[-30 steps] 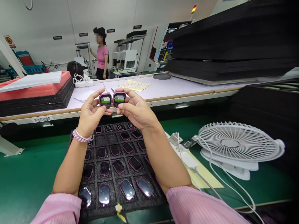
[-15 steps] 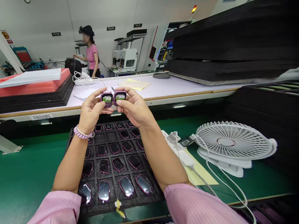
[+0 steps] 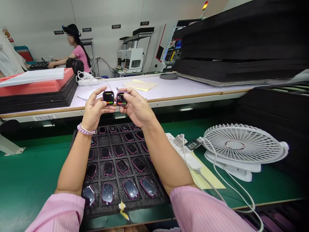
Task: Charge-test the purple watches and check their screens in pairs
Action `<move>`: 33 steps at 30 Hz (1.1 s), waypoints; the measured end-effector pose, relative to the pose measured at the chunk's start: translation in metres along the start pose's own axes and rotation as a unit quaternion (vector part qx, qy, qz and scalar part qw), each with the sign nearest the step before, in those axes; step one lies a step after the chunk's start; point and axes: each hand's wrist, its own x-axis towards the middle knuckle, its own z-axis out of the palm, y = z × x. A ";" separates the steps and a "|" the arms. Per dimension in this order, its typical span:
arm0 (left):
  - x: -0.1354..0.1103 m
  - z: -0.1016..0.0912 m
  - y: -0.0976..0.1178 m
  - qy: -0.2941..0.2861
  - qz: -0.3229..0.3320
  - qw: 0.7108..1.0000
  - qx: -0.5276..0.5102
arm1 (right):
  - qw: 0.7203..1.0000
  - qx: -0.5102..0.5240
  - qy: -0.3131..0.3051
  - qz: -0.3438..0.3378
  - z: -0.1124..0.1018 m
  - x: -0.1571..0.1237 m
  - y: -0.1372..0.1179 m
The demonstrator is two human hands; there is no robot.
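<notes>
Two purple-framed smartwatches without straps are held up side by side above the front edge of the shelf. My left hand (image 3: 93, 108) is closed on the left smartwatch (image 3: 108, 97), with the thumb at its lower left corner. My right hand (image 3: 138, 109) grips the right smartwatch (image 3: 121, 99), its thumb over the upper right of the screen. Both lit screens are dark with small coloured bars. Below my wrists, a black foam tray (image 3: 113, 207) holds several more purple watch bodies in square pockets; two pockets in an upper row hold nothing.
A white fan (image 3: 243, 146) and a power strip (image 3: 170, 138) with cables lie right on the green bench (image 3: 38, 174). Black foam stacks (image 3: 236, 48) rise at the right. Red foam (image 3: 51, 83) lies on the shelf at left. A co-worker (image 3: 80, 53) in pink stands beyond.
The two watch screens have gone from a green-and-white display to dark with coloured bars. My right thumb has shifted up on its screen. The co-worker has moved left and leans forward.
</notes>
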 end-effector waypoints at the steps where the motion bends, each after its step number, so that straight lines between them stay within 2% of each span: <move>1: 0.000 -0.001 0.000 -0.001 0.003 1.000 0.002 | 1.000 0.004 0.000 -0.002 -0.001 0.001 0.001; 7: 0.001 -0.005 0.000 0.003 0.037 0.999 0.026 | 1.000 -0.002 -0.002 -0.023 -0.008 0.004 0.000; 15: 0.007 -0.010 -0.012 -0.015 0.149 0.984 0.092 | 0.999 -0.033 -0.030 -0.022 -0.006 0.000 -0.010; 23: 0.013 -0.016 -0.016 -0.036 0.237 0.960 0.145 | 0.992 -0.091 -0.073 -0.057 -0.002 -0.005 -0.012; 29: 0.014 -0.018 -0.016 -0.034 0.254 0.953 0.159 | 0.989 -0.107 -0.077 -0.062 -0.004 -0.005 -0.011; 33: 0.008 -0.010 -0.009 0.004 0.215 0.965 0.153 | 0.990 -0.128 -0.042 -0.049 0.002 -0.008 -0.016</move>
